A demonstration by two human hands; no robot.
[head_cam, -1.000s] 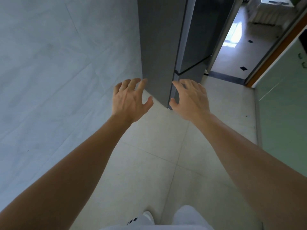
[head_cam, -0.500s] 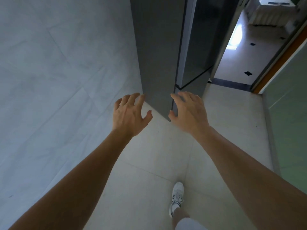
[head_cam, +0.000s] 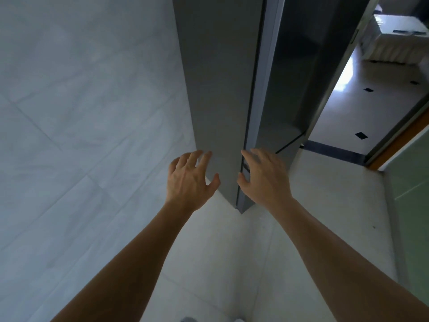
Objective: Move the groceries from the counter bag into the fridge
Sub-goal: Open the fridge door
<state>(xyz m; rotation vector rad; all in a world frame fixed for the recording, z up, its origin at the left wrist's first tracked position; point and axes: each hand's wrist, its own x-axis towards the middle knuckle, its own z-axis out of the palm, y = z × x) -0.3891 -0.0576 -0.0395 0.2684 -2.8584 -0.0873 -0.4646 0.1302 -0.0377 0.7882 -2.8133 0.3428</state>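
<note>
Fingers (head_cam: pixel 204 159) of the left hand (head_cam: pixel 188 182): spread apart, slightly bent, holding nothing. They are raised in front of the fridge's grey side panel, and contact with it cannot be told.

Fingers (head_cam: pixel 249 158), right hand (head_cam: pixel 267 180): likewise apart and loosely curved, thumb out to the side, holding nothing. They are level with the front corner of the fridge, just beside the dark seam between its upper and lower doors. Whether they touch cannot be told.

Forearms (head_cam: pixel 130 263): two, bare, reaching forward from the lower corners of the view.

Floor (head_cam: pixel 209 263): pale square tiles with thin grout lines, running under both arms.

Fridge (head_cam: pixel 216 89): tall, dark grey, standing on the floor directly ahead of the hands. It is seen corner-on, with the matte side panel to the left, a lighter door edge down the middle and a glossy dark door front (head_cam: pixel 292 77) to the right. The doors appear closed.

Wall (head_cam: pixel 81 112): large light marbled tiles, left of the fridge and meeting its side panel.

Glass panel (head_cam: pixel 413 194): pale green, along the right edge.

Door frame (head_cam: pixel 401 140): orange-brown strip, right of the fridge.

Doorway (head_cam: pixel 336 149): dark threshold strip across the opening.

Far room floor (head_cam: pixel 371 101): glossy white tiles with small black diamond insets, catching bright light.

White unit (head_cam: pixel 394 38): ribbed front, standing at the far end of that room. Detail is too small to tell.
</note>
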